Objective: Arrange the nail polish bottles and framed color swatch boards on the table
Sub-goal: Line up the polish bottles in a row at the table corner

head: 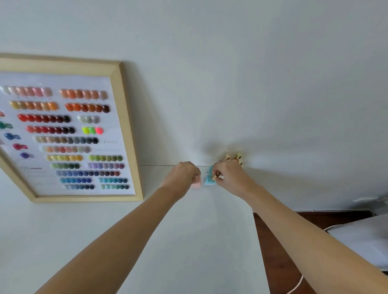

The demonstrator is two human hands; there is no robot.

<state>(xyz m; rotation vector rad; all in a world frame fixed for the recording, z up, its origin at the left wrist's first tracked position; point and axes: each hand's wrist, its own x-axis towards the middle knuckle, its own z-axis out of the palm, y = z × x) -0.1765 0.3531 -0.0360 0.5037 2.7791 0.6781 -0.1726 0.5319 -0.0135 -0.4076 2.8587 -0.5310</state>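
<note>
A white table [202, 253] carries a wood-framed swatch board [58, 132] leaning against the wall, and well to the right of that board, at the table's far edge, both hands work on small bottles. The left hand [182, 174] curls around a pink bottle [196, 184], while just right of it the right hand [229, 177] pinches the gold cap of a blue bottle [209, 180], with more gold-capped bottles [234, 157] behind. The step looks like lining bottles along the wall; next, each likely needs setting upright beside its neighbours.
</note>
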